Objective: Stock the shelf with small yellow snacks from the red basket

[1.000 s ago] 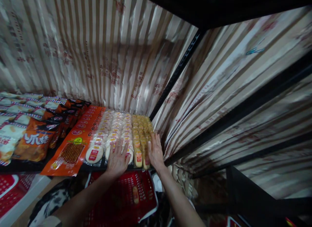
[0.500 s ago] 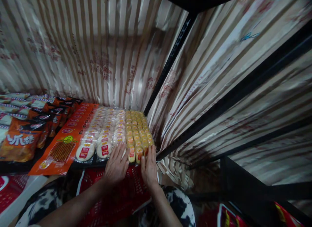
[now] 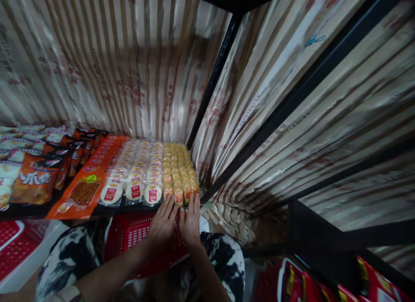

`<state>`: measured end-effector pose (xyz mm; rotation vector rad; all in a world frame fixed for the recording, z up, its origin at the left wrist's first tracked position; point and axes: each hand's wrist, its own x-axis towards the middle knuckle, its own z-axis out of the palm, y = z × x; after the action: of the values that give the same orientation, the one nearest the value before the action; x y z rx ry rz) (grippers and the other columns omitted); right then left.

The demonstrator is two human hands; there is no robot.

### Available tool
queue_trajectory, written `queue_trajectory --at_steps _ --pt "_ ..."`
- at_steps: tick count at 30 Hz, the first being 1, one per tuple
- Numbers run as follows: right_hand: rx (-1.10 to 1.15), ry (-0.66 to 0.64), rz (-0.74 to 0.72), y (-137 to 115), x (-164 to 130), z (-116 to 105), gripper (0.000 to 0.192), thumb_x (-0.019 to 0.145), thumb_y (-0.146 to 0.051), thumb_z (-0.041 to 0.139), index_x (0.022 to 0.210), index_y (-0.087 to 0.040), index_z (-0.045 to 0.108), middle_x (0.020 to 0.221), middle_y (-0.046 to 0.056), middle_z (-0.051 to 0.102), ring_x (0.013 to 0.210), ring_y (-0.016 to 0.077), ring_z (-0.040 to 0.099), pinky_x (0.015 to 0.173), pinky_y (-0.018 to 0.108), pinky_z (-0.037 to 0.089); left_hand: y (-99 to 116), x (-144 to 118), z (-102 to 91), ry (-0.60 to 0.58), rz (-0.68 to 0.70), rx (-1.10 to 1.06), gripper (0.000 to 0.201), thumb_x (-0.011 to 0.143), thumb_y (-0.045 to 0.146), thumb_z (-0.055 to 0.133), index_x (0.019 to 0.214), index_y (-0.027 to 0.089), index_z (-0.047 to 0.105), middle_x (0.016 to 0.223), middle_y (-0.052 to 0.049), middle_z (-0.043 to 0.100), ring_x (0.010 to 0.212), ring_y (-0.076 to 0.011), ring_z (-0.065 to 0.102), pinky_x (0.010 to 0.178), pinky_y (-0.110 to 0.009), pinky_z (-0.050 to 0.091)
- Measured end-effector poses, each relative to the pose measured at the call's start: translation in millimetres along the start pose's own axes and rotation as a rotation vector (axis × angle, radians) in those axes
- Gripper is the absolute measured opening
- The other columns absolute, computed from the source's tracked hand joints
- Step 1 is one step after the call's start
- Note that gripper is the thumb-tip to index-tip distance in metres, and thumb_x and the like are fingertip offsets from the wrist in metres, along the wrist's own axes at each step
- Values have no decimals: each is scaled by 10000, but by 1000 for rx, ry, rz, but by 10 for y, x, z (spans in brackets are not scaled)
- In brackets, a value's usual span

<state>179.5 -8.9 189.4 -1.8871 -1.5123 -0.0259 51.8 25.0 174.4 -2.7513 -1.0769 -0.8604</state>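
Dim, warm light from above, glare on the striped foil wall [image 3: 129,68], edges warped and blurred.

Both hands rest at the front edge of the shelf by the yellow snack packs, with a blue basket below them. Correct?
Not quite: the basket below is red, not blue, as the head view shows. The left hand and right hand do rest at the shelf's front edge by the yellow snack packs.

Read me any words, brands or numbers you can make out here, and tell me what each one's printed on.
Brown snack bag: large white characters, blurred, not readable.
Round cake packs: red labels, too small to read.
Long orange pack: green-yellow badge, print unreadable.
Striped wall covering: faint red print, too blurred.
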Motion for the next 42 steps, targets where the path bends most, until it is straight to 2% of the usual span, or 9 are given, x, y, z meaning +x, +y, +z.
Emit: queue_trajectory --at_steps 6,9,12,18,24,31,37,42 --pt "38 -42 -10 54 -21 85 583 877 -221 341 1423 -50 228 1496 187 188 1402 263 53 1084 533 241 -49 52 44 -65 -8 10 499 851 136 382 1348 93 397 1461 -157 301 1385 -261 159 1044 -435 361" --pt "42 -43 -12 69 -52 117 580 877 -215 337 1420 -39 232 1498 190 180 1403 262 50 1088 525 241 -34 51 13 -49 -4 4 486 871 152 372 1353 91 385 1456 -164 309 1388 -255 134 1047 -438 360" --pt "39 -22 -29 55 -70 116 575 885 -214 325 1433 -80 218 1511 159 154 1403 260 41 1086 536 242 -11 45 -6 -18 7 2 476 884 158 368 1354 84 378 1457 -172 302 1389 -258 125 1051 -440 356" --pt "25 -39 -38 70 -40 132 552 888 -213 306 1417 -62 267 1510 168 150 1401 266 73 1079 524 267 -3 50 48 19 69 49 421 910 164 350 1313 64 423 1422 -166 372 1375 -240 203 1047 -407 373" --pt "36 -23 -43 84 -40 161 564 881 -212 311 1431 -105 244 1516 145 143 1396 268 99 1071 536 275 -19 85 85 6 62 33 428 914 159 334 1331 95 404 1426 -145 373 1360 -208 258 1057 -403 365" --pt "18 -40 -35 55 -30 158 546 878 -203 324 1411 -84 294 1510 149 166 1400 256 79 1089 517 252 4 105 59 2 57 26 409 920 180 355 1308 73 429 1426 -162 366 1366 -234 234 1042 -403 389" --pt "22 -5 -78 38 -56 85 551 898 -221 328 1436 -141 239 1527 122 100 1402 271 44 1067 556 267 -11 -6 19 17 1 -3 423 907 149 361 1325 101 406 1448 -177 320 1389 -233 148 1051 -434 370" --pt "-3 -29 -122 22 -70 50 483 904 -211 351 1386 -195 366 1536 85 60 1402 281 36 1057 543 292 20 -195 -78 21 -20 30 404 875 101 371 1265 82 474 1425 -203 351 1379 -284 181 1032 -451 379"
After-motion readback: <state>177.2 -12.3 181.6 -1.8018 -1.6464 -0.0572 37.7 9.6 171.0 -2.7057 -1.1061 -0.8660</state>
